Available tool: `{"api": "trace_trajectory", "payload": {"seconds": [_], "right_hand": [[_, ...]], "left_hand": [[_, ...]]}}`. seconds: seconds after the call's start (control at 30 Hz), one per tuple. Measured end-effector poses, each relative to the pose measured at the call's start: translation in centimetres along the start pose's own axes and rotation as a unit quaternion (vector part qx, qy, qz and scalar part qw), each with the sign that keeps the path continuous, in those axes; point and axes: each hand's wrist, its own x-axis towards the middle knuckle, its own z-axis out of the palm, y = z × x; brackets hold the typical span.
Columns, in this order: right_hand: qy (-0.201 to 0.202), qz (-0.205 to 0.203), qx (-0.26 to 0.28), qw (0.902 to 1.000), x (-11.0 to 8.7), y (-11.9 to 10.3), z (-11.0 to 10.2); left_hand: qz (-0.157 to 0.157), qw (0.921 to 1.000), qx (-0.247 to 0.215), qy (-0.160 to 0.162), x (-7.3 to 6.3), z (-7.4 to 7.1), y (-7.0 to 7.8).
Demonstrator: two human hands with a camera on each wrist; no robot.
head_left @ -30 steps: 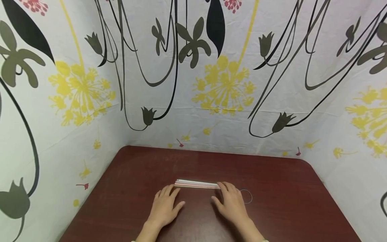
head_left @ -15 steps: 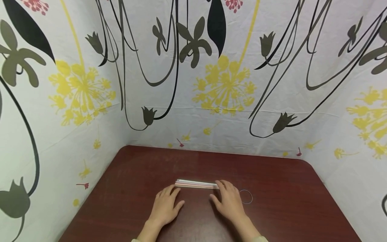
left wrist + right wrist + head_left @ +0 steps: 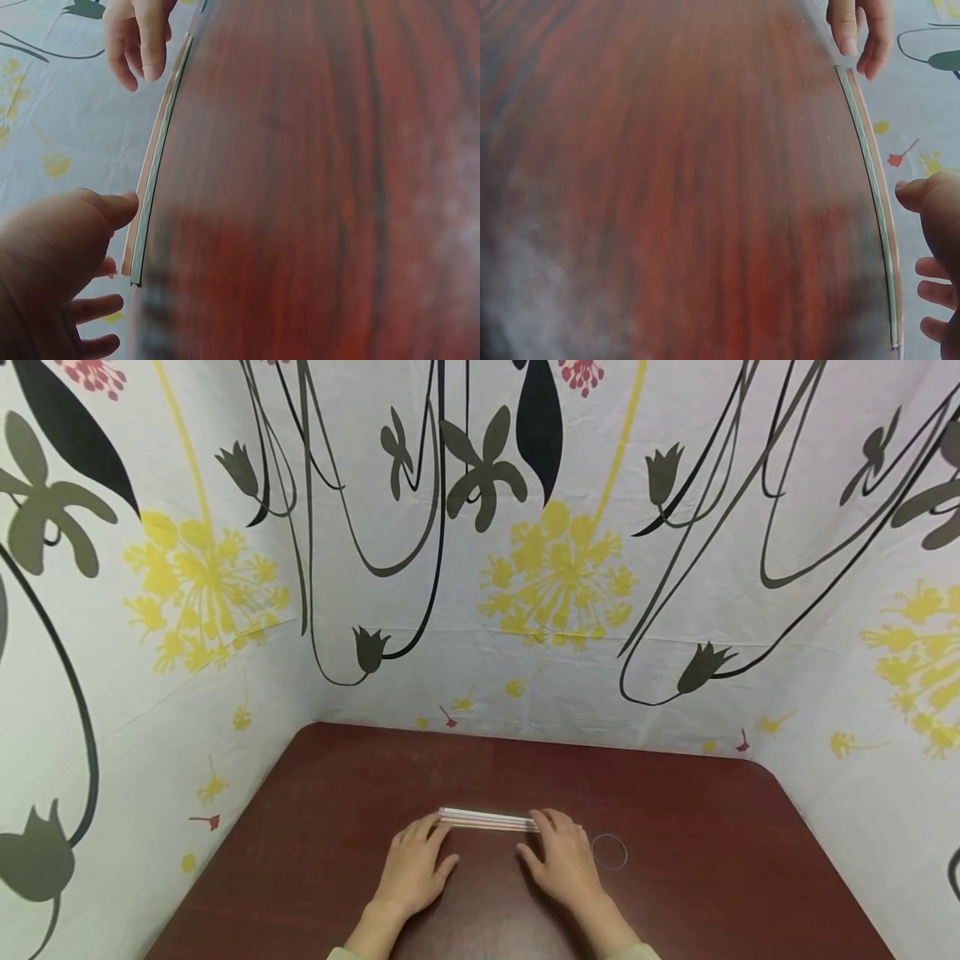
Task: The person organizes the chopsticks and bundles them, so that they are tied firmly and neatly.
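A row of thin, straight strips (image 3: 487,819) in white, pinkish and pale green lies side by side across the middle of the table. From the wrists, a pale green strip (image 3: 154,176) and an orange-brown one show along the near side. My left hand (image 3: 411,867) is at the row's left end, its extended fingertips right at that end and its thumb apart. At the opposite end is my right hand (image 3: 564,862), fingers stretched forward over the strips' tips and thumb spread toward the middle. Neither hand curls round the strips. Just right of the right hand lies a thin pale ring (image 3: 610,852).
The dark red-brown table (image 3: 712,843) has rounded far corners. A white cloth (image 3: 420,602) printed with flowers and stems hangs behind it and along both sides.
My right hand has slid slightly left, while my left hand and the strips' left end have shifted a touch right. The ring stays beside the right hand.
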Motion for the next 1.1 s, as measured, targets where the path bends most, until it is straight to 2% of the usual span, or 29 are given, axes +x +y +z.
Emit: {"api": "trace_trajectory", "payload": {"seconds": [0.2,0.73,1.1], "right_hand": [[-0.011,0.002,-0.003,0.9999,0.1,-0.1,0.2],[-0.048,-0.008,-0.006,0.9988,0.9,-0.8,0.7],[-0.052,-0.014,-0.004,0.9985,1.1,-0.6,1.2]], "left_hand": [[0.017,0.9997,0.008,0.014,0.4,0.2,-0.2],[0.026,0.999,0.033,-0.016,1.4,0.6,-0.2],[0.039,0.9974,0.059,-0.012,2.4,0.7,0.1]]}}
